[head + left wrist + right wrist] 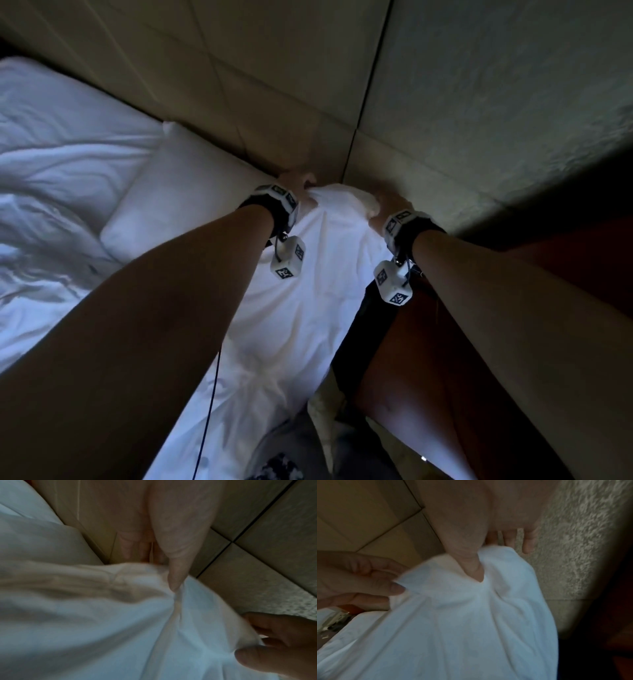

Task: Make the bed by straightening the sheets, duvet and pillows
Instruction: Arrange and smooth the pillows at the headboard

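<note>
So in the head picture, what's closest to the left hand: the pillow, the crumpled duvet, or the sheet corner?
From the left hand:
1. Sheet corner, pinched in its fingers, by the headboard.
2. Pillow, just to its left.
3. Crumpled duvet, farthest left.

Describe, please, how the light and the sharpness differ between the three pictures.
Head view: dim, dark corners at the edges, straight padded panels bent by the wide lens; the pillow stays readable. Left wrist view: soft all over, the white sheet smeared, the left hand hazy. Right wrist view: similar blur, a black shadow down the right edge, the right hand out of focus.
</note>
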Motion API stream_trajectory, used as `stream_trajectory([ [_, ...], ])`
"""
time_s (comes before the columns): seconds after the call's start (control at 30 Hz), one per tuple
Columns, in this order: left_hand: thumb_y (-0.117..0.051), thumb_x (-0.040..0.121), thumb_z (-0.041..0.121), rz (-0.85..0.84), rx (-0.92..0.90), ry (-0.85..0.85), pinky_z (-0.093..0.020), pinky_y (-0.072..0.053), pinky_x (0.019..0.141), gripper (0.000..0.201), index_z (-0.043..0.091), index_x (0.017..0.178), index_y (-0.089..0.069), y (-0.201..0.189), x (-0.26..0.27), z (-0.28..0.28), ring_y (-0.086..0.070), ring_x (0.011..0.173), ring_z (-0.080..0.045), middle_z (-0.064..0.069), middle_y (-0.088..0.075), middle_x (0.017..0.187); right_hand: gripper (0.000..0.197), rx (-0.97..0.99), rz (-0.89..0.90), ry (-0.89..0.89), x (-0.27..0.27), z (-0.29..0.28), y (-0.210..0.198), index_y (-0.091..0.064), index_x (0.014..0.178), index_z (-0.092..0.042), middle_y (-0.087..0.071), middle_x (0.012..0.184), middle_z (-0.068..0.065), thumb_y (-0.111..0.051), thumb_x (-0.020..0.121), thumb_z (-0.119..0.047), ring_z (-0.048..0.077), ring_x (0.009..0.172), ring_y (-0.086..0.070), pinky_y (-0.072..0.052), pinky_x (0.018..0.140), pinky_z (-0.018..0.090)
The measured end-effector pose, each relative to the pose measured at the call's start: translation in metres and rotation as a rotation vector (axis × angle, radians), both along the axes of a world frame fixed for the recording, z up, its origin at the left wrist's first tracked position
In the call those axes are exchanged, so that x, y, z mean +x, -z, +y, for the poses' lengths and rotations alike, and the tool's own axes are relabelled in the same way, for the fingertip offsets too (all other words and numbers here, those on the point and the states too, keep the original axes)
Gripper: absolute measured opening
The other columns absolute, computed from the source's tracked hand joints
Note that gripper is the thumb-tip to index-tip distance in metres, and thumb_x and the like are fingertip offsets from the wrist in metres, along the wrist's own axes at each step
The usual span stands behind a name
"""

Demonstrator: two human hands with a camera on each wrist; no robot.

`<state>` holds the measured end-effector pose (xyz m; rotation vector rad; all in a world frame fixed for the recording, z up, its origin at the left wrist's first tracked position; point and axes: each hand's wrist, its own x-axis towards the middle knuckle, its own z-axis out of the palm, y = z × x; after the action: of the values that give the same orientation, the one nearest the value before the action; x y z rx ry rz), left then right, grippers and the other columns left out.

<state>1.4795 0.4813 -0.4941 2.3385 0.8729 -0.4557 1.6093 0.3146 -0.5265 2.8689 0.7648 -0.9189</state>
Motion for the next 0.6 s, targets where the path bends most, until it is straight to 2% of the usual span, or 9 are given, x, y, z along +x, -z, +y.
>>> stream_trajectory([
  [0.1, -0.07, 0.086, 0.024, 0.033, -0.055, -0.049, -0.032, -0.038, 0.104, 0.063, 0.011, 0.141, -0.042, 0.014, -0.02, 0.021, -0.048, 0.128, -0.028, -0.012, -0.046, 0.143, 0.058, -0.007, 0.025, -0.075, -0.011, 0.017, 0.006, -0.042, 0.138, -0.024, -0.047, 0.138, 0.008, -0.062, 0.084, -0.03, 0.034, 0.129, -0.041, -0.042, 0.101, 0.051],
  [0.23, -0.067, 0.086, 0.04, 0.149, -0.037, -0.094, -0.044, -0.043, 0.103, 0.067, 0.019, 0.142, -0.037, 0.034, -0.062, 0.058, -0.05, 0.124, -0.034, -0.012, -0.048, 0.141, 0.069, 0.089, 0.075, -0.157, -0.033, 0.049, 0.014, -0.04, 0.141, -0.028, -0.05, 0.138, 0.007, -0.061, 0.077, -0.041, 0.033, 0.124, -0.049, -0.047, 0.096, 0.045],
  [0.3, -0.068, 0.087, 0.036, 0.224, -0.071, -0.109, -0.046, -0.043, 0.102, 0.069, 0.02, 0.144, -0.034, 0.044, -0.087, 0.076, -0.05, 0.124, -0.035, -0.013, -0.047, 0.142, 0.061, 0.137, 0.081, -0.252, -0.048, 0.073, 0.019, -0.046, 0.138, -0.024, -0.054, 0.134, 0.007, -0.064, 0.082, -0.037, 0.032, 0.123, -0.052, -0.046, 0.098, 0.041],
  [0.4, -0.071, 0.086, 0.027, 0.329, -0.11, -0.148, -0.042, -0.044, 0.1, 0.069, 0.02, 0.144, -0.035, 0.068, -0.129, 0.102, -0.05, 0.124, -0.033, -0.011, -0.046, 0.144, 0.05, 0.155, 0.028, -0.414, -0.076, 0.116, 0.027, -0.053, 0.131, -0.017, -0.056, 0.132, 0.009, -0.061, 0.086, -0.038, 0.031, 0.124, -0.05, -0.044, 0.102, 0.04],
  [0.53, -0.076, 0.077, 0.046, 0.428, -0.116, -0.057, -0.046, -0.042, 0.102, 0.081, 0.025, 0.144, -0.035, 0.093, -0.176, 0.121, -0.048, 0.128, -0.032, -0.005, -0.044, 0.147, 0.049, 0.093, 0.131, -0.621, -0.113, 0.163, 0.04, -0.052, 0.132, -0.019, -0.053, 0.136, 0.006, -0.055, 0.09, -0.043, 0.027, 0.123, -0.05, -0.04, 0.104, 0.037],
  [0.6, -0.078, 0.057, 0.066, 0.464, -0.133, -0.007, -0.045, -0.045, 0.099, 0.1, 0.034, 0.142, -0.036, 0.124, -0.202, 0.137, -0.051, 0.124, -0.03, 0.001, -0.048, 0.142, 0.059, -0.004, 0.194, -0.703, -0.135, 0.185, 0.053, -0.047, 0.135, -0.023, -0.052, 0.137, 0.004, -0.055, 0.085, -0.055, 0.027, 0.121, -0.052, -0.038, 0.103, 0.039],
])
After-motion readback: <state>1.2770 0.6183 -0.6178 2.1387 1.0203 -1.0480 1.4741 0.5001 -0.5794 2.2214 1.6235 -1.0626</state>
